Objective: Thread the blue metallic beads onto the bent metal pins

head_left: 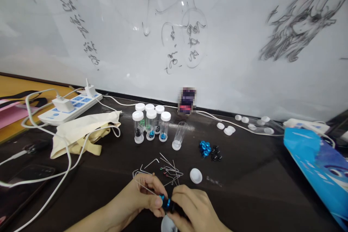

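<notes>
My left hand [145,197] is closed, its thumb and fingers pinching the blue end of a small blue-and-black cylindrical part [168,203]. A thin metal rod [146,187] slants across the fingers of this hand. My right hand [194,206] curls round the dark end of the same part, and its fingers hide much of it. Below the hands is a white cap-like cup [168,224], partly covered. Just beyond them lie several bent metal rods and hex keys [171,169]. Right of those rests a white cap [195,175].
Several capped clear tubes [138,128] stand behind, near an uncapped clear tube [179,136]. Blue pieces [205,148] and black pieces [216,153] lie to the right. White caps [228,130], a blue bag [312,166], a cloth pouch [84,130], a power strip [73,107] and cables surround the area.
</notes>
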The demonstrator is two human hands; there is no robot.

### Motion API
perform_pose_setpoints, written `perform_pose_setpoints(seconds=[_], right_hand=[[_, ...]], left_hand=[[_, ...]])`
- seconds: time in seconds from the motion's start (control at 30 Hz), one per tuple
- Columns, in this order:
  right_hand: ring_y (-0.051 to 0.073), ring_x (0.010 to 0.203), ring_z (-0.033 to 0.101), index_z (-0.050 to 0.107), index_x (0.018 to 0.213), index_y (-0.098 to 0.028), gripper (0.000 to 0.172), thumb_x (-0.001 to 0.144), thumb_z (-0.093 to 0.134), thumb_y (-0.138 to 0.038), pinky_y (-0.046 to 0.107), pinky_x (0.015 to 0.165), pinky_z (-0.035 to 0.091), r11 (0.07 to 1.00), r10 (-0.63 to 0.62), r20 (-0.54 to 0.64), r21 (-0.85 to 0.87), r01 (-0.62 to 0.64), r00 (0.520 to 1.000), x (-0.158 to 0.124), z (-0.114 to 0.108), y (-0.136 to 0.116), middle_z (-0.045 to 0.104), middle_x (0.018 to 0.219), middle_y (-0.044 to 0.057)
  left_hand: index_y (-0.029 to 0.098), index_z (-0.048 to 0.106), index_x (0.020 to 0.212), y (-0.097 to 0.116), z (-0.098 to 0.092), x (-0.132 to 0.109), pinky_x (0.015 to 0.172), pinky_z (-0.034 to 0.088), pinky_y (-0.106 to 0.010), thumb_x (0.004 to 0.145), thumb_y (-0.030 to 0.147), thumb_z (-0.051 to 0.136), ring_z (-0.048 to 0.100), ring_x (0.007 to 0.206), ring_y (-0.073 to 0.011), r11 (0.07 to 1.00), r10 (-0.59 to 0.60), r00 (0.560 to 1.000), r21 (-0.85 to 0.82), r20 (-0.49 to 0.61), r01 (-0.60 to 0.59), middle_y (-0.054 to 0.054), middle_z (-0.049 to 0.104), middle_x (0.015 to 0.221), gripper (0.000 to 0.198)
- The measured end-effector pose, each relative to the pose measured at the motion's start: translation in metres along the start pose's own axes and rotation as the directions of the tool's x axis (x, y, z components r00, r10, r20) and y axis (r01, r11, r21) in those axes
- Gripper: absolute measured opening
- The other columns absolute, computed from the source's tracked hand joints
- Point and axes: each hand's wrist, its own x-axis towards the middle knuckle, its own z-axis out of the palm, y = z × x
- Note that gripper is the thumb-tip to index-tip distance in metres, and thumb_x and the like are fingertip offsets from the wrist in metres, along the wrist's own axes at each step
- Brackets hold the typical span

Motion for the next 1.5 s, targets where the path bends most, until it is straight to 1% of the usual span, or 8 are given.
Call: perform_pose_setpoints(seconds=[0.13,0.33,0.57,0.8,0.93,1.03,1.27,1.5], right_hand=[[0.011,0.055,0.058,0.058,0.088,-0.016,0.022,0.1,0.042,-0.026,0.022,0.051,0.042,0.999,-0.036,-0.026,0.001,0.036,0.999,0.0004,-0.0003,0.0009,0.065,0.076,0.004],[0.014,0.053,0.057,0.056,0.075,-0.017,0.039,0.101,0.035,-0.038,0.025,0.051,0.042,0.999,0.033,0.009,0.01,-0.033,0.999,-0.0019,0.0014,-0.0004,0.061,0.064,0.001],[0.012,0.054,0.055,0.058,0.084,-0.016,0.02,0.096,0.042,-0.019,0.023,0.05,0.04,0.999,-0.043,-0.053,-0.015,0.043,0.998,-0.0035,0.0045,0.0011,0.064,0.073,0.003],[0.013,0.048,0.05,0.051,0.067,-0.018,0.041,0.1,0.036,-0.037,0.025,0.047,0.036,1.0,0.019,-0.02,-0.024,-0.02,1.0,-0.0033,0.0045,0.0004,0.055,0.055,0.0],[0.013,0.055,0.057,0.057,0.083,-0.016,0.025,0.099,0.041,-0.027,0.023,0.05,0.041,1.0,-0.003,-0.044,-0.004,0.002,0.999,-0.0017,0.0034,0.0011,0.063,0.07,0.003],[0.012,0.055,0.056,0.058,0.086,-0.016,0.019,0.096,0.043,-0.02,0.022,0.05,0.042,0.999,-0.039,-0.05,-0.005,0.039,0.998,-0.0019,0.0039,0.0016,0.064,0.074,0.004],[0.013,0.05,0.052,0.053,0.067,-0.018,0.04,0.099,0.037,-0.036,0.026,0.048,0.04,0.999,0.016,-0.006,-0.03,-0.016,1.0,-0.0024,0.0044,-0.0005,0.056,0.058,0.001],[0.012,0.056,0.056,0.058,0.083,-0.016,0.021,0.096,0.042,-0.02,0.023,0.05,0.042,0.999,-0.032,-0.038,0.001,0.033,0.999,-0.0014,0.0031,0.0,0.064,0.075,0.004]], left_hand=[[0.011,0.073,0.074,0.0007,0.0002,-0.0001,0.054,0.053,-0.018,0.061,0.019,0.085,0.067,0.056,-0.0128,1.0,-0.007,1.0,0.002,0.001,0.007,-0.004,0.069,0.064,0.02],[0.011,0.073,0.072,0.0026,0.001,-0.0003,0.054,0.053,-0.019,0.061,0.017,0.085,0.067,0.055,-0.0136,0.999,-0.031,0.999,0.027,0.014,0.03,-0.004,0.069,0.063,0.018],[0.01,0.073,0.072,-0.003,-0.0016,0.0012,0.052,0.053,-0.019,0.059,0.019,0.086,0.067,0.054,-0.0136,1.0,0.016,1.0,0.005,-0.011,-0.015,-0.004,0.068,0.062,0.02],[0.011,0.073,0.073,0.0031,0.0024,-0.0009,0.054,0.053,-0.02,0.061,0.017,0.085,0.067,0.056,-0.014,0.999,-0.037,0.999,0.031,0.013,0.036,-0.004,0.068,0.062,0.018],[0.01,0.073,0.073,-0.002,-0.0008,0.0012,0.053,0.053,-0.019,0.06,0.02,0.086,0.066,0.054,-0.013,1.0,0.012,1.0,0.009,-0.002,-0.012,-0.004,0.068,0.064,0.021],[0.01,0.073,0.073,-0.0029,-0.001,0.0011,0.053,0.053,-0.019,0.06,0.021,0.086,0.066,0.054,-0.0131,1.0,0.017,1.0,0.007,-0.013,-0.017,-0.004,0.068,0.064,0.021],[0.011,0.073,0.073,0.0041,0.0024,-0.0012,0.055,0.053,-0.021,0.062,0.018,0.085,0.068,0.057,-0.0143,0.998,-0.049,0.998,0.044,0.025,0.048,-0.004,0.069,0.063,0.018],[0.01,0.073,0.073,-0.0019,-0.0005,0.0006,0.053,0.052,-0.019,0.06,0.021,0.086,0.066,0.054,-0.0126,1.0,0.014,1.0,0.007,-0.015,-0.013,-0.004,0.068,0.063,0.022]])
